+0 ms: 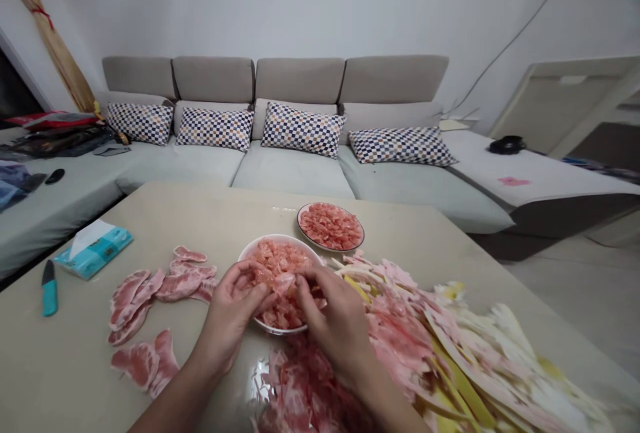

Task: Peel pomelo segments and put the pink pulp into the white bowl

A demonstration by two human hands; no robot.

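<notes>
Above a white bowl [281, 331] of pink pomelo pulp [283, 256], my left hand [237, 299] and my right hand [333, 306] face each other. Their fingertips pinch a small piece of pomelo flesh [285, 284] between them, its outline partly hidden by the fingers. To the left lie several pomelo segments [181, 285] with pale skin edges, and a few more segments [145, 363] sit closer to me. Torn pink membranes [305, 386] are heaped under my right forearm. Behind the bowl, a dark-rimmed plate [299, 223] holds more loose pulp [332, 225].
Pomelo peel strips [463, 386] and pith spread across the table's right side. At the left are a teal-handled knife [49, 293] and a blue tissue pack [97, 253]. A sofa [293, 169] with patterned cushions stands behind the table [225, 213].
</notes>
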